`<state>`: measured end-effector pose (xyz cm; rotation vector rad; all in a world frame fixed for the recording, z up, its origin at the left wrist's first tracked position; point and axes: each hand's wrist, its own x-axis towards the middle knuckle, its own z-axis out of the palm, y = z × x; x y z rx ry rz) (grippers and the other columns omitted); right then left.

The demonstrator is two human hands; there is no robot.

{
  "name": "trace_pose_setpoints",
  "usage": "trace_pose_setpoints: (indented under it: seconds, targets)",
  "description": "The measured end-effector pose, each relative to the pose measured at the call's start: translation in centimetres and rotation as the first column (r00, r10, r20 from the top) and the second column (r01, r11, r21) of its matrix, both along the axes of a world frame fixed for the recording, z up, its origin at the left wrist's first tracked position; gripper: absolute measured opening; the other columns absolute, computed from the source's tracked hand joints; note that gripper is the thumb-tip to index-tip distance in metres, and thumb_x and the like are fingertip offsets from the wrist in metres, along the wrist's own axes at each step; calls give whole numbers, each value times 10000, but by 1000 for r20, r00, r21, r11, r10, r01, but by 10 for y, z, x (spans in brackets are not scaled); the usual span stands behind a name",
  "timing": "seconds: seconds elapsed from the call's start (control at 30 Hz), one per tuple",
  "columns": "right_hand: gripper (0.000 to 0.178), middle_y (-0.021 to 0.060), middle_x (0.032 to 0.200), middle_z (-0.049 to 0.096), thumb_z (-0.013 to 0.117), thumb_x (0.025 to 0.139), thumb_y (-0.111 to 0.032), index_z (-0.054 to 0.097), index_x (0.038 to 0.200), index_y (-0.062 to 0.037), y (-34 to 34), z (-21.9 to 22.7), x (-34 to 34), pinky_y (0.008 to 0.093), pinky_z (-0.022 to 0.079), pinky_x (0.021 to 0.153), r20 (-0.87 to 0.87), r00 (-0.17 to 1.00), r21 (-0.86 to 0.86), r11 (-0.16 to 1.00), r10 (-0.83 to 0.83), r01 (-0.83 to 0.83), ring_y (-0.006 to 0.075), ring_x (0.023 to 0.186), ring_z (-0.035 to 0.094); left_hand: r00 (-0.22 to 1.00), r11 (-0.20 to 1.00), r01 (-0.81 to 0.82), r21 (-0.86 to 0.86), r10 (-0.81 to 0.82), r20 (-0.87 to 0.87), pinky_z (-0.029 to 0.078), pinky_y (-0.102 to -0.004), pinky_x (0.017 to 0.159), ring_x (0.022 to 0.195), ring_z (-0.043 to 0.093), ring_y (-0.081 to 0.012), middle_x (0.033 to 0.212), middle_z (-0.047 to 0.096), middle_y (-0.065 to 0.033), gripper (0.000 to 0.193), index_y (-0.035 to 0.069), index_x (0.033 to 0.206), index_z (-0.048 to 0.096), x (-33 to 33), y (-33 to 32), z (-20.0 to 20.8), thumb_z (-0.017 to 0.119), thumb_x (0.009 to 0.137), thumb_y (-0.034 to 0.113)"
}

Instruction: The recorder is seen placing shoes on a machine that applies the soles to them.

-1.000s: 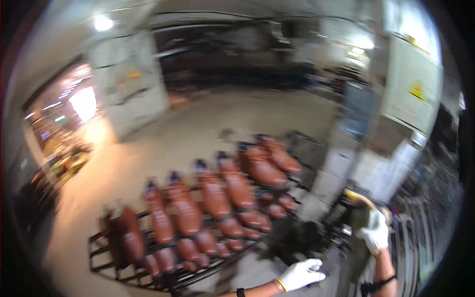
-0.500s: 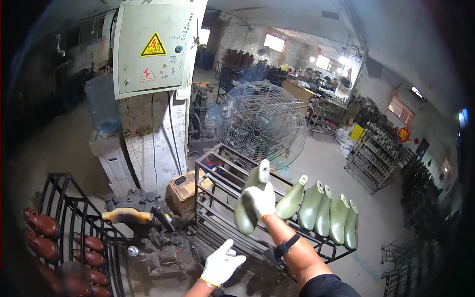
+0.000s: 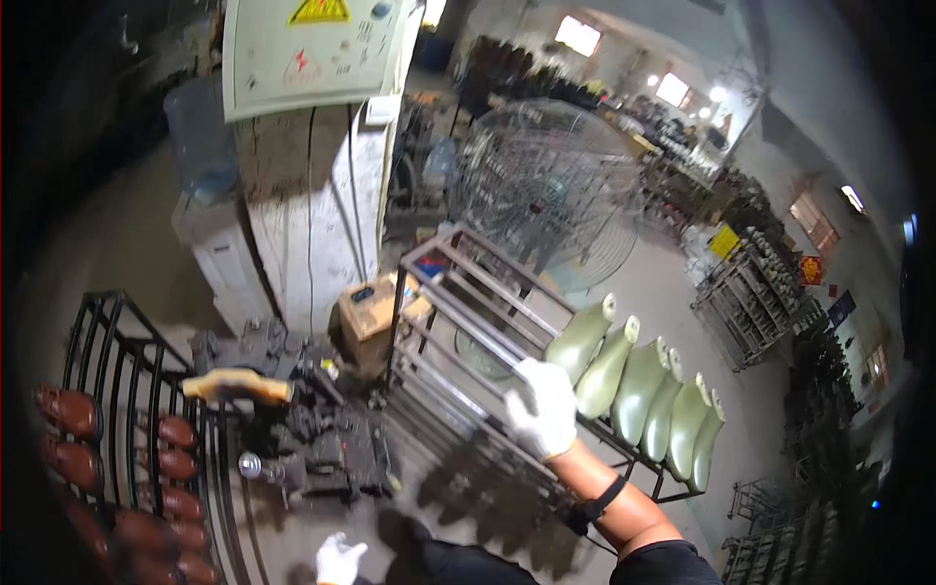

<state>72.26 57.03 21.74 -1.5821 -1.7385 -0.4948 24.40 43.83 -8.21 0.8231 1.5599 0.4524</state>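
My right hand (image 3: 544, 409), in a white glove, is over the near side of a dark metal rack (image 3: 448, 283). Its fingers look loosely apart, though slightly blurred, and nothing shows in them. Just beyond it, a glossy green shoe last (image 3: 582, 334) stands on the rack. It heads a row of several similar lasts (image 3: 639, 402), toes toward me and pale tops raised. My left hand (image 3: 339, 560), also gloved in white, hangs low near the bottom edge. Its thumb stands away from the fingers, and it holds nothing.
A dark machine (image 3: 336, 444) with a yellowish curved pad (image 3: 237, 387) stands left of the rack. Brown shoes (image 3: 73, 439) fill another rack at far left. Behind are a cardboard box (image 3: 366, 310), a large caged fan (image 3: 546, 195), and a pillar bearing an electrical cabinet (image 3: 312, 63).
My right hand has let go of the green last, which now stands at the row's left end. That hand has drawn back toward me; my left hand has moved down and left. The view has tilted down.
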Motion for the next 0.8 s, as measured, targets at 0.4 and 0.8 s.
trace_pose_setpoints:
  seconds: [0.4, 0.8]
  targets:
    - [516, 287, 970, 745, 702, 902, -561, 774, 978, -55, -73, -249, 150, 564, 529, 862, 82, 748, -882, 301, -658, 362, 487, 990, 719, 937, 999, 0, -52, -18, -349, 595, -359, 930, 1054, 755, -275, 1206, 761, -231, 655, -89, 1291, 668, -79, -127, 11, 924, 838, 310]
    - [321, 217, 865, 748, 711, 925, -303, 809, 1047, -22, 14, -360, 19, 473, 515, 703, -221, 974, -783, 586, 51, -209, 295, 787, 680, 621, 754, -237, 613, 603, -501, 581, -380, 934, 1043, 750, -288, 1215, 759, -172, 529, -8, 1283, 700, -124, -91, 200, 779, 950, 395]
